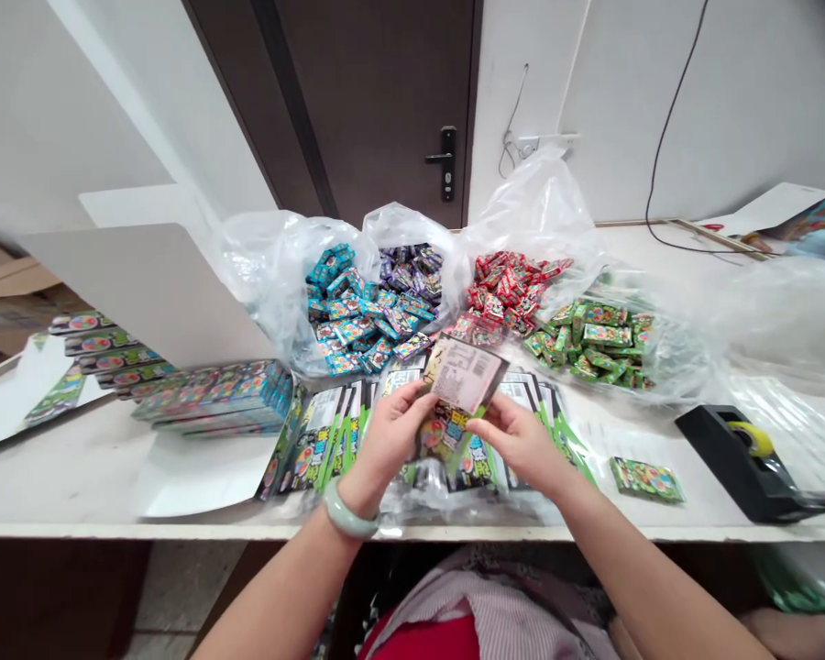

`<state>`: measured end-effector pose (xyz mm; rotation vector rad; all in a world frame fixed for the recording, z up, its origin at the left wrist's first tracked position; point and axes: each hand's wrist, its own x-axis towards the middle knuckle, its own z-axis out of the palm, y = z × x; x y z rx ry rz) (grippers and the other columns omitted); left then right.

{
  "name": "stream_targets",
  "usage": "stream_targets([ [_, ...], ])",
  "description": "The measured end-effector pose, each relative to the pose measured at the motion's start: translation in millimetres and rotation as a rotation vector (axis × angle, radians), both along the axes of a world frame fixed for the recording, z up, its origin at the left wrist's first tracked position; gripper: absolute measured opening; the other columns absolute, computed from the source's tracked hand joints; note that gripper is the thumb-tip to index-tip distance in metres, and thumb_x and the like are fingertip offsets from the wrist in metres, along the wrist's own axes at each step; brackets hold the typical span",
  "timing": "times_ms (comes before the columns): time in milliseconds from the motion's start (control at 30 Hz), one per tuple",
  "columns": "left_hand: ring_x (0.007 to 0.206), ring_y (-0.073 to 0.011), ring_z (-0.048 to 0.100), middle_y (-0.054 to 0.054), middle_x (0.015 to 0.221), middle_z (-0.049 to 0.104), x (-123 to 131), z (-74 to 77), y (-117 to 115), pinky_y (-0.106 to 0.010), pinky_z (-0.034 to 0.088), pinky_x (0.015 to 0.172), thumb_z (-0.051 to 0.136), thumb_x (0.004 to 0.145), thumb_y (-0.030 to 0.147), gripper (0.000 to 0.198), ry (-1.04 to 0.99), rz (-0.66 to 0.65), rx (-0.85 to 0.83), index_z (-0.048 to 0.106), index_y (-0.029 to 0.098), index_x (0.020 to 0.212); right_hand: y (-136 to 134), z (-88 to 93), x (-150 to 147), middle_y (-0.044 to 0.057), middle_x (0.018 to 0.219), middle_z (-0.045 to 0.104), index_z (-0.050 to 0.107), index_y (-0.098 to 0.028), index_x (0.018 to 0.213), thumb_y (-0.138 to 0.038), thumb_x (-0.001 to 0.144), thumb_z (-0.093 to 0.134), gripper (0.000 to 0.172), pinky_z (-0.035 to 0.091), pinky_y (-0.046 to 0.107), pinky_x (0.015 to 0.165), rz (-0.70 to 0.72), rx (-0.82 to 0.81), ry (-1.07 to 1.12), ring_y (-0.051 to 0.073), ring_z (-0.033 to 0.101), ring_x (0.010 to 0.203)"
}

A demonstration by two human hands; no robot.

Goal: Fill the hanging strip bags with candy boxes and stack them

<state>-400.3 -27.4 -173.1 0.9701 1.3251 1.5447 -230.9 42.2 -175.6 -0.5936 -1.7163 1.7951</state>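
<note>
Between my two hands is a printed candy pouch (457, 376), dark with a pale label and barcode panel on its upper part. My left hand (397, 426), with a pale green bangle at the wrist, pinches its left edge. My right hand (515, 435) grips the lower right edge between thumb and fingers. Below and around the hands, many similar flat pouches (323, 440) lie overlapping in a row on clear plastic. Just beyond the pouch sit open plastic bags of small wrapped candies: blue (347, 312), purple (412, 270), red (505, 289) and green (605, 335).
On the left, stacked printed boxes (213, 394) stand beside an open white carton flap (151, 293). A black tape dispenser (742, 467) with yellow tape is at the right, near one small green box (646, 479). The table's front edge (454, 533) runs below my hands.
</note>
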Motion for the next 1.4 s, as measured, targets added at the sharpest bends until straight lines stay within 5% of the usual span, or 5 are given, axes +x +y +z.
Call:
stream_targets([
  [500, 0.074, -0.0134, 0.065, -0.007, 0.094, 0.069, 13, -51.4, -46, -0.022, 0.054, 0.065, 0.079, 0.074, 0.036, 0.044, -0.459, -0.250, -0.246, 0.062, 0.015, 0.108, 5, -33.5, 16, 0.000, 0.076, 0.066, 0.058, -0.021, 0.092, -0.046, 0.072, 0.071, 0.034, 0.047, 0.026, 0.054, -0.072, -0.212, -0.182, 0.015, 0.060, 0.064],
  [700, 0.078, -0.0132, 0.066, -0.004, 0.091, 0.071, 7, -31.2, -19, -0.021, 0.052, 0.070, 0.079, 0.073, 0.033, 0.039, -0.399, 0.031, -0.014, 0.061, 0.016, 0.103, -12, -37.2, 22, 0.000, 0.075, 0.063, 0.058, -0.021, 0.091, -0.043, 0.074, 0.069, 0.030, 0.045, 0.025, 0.053, 0.213, -0.206, -0.300, 0.012, 0.054, 0.060],
  [933, 0.090, -0.0162, 0.067, -0.007, 0.102, 0.070, 28, -60.6, -35, -0.026, 0.052, 0.079, 0.074, 0.078, 0.033, 0.044, -0.379, -0.038, -0.063, 0.056, 0.018, 0.115, -11, -40.6, 37, -0.001, 0.087, 0.062, 0.036, -0.025, 0.130, -0.037, 0.075, 0.071, 0.066, 0.048, 0.028, 0.063, -0.315, -0.035, -0.209, 0.013, 0.058, 0.065],
  [1233, 0.085, -0.0137, 0.064, -0.004, 0.104, 0.066, 19, -46.9, -58, -0.025, 0.053, 0.074, 0.067, 0.082, 0.025, 0.045, -0.060, -0.272, -0.103, 0.049, 0.024, 0.123, -33, -36.2, 52, 0.002, 0.090, 0.063, 0.055, -0.024, 0.107, -0.034, 0.088, 0.057, 0.021, 0.050, 0.030, 0.068, -0.129, 0.095, -0.242, 0.016, 0.061, 0.078],
  [1400, 0.087, -0.0151, 0.062, -0.005, 0.092, 0.068, 21, -42.8, -51, -0.028, 0.050, 0.081, 0.059, 0.087, 0.028, 0.012, 0.203, -0.074, -0.026, 0.064, 0.018, 0.090, -26, -26.5, 57, 0.004, 0.089, 0.062, 0.062, -0.022, 0.084, -0.031, 0.091, 0.055, 0.014, 0.047, 0.029, 0.066, -0.148, 0.328, -0.318, 0.017, 0.059, 0.083],
])
